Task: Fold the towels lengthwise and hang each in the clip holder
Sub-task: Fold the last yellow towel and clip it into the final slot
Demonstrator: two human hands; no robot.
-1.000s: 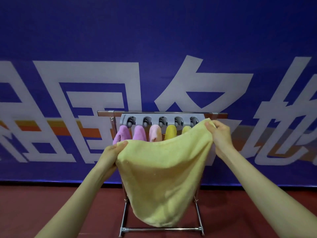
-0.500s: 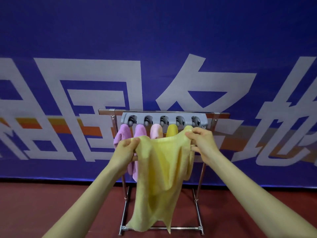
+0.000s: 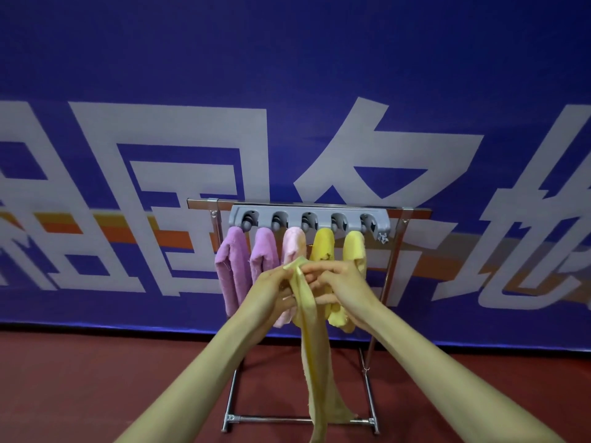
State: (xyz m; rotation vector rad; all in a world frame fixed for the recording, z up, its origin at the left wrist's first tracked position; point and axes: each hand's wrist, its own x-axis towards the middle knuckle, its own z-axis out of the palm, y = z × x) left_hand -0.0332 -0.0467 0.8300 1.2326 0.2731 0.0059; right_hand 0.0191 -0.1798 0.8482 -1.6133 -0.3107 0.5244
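Both hands, left hand (image 3: 271, 290) and right hand (image 3: 343, 287), pinched the folded yellow towel (image 3: 311, 346) together at six o'clock below the clip holder (image 3: 308, 219), probably needing lifting toward a clip.

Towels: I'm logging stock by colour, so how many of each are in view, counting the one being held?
Purple towels: 2
Pink towel: 1
Yellow towels, two hanging and one held: 3
Total: 6
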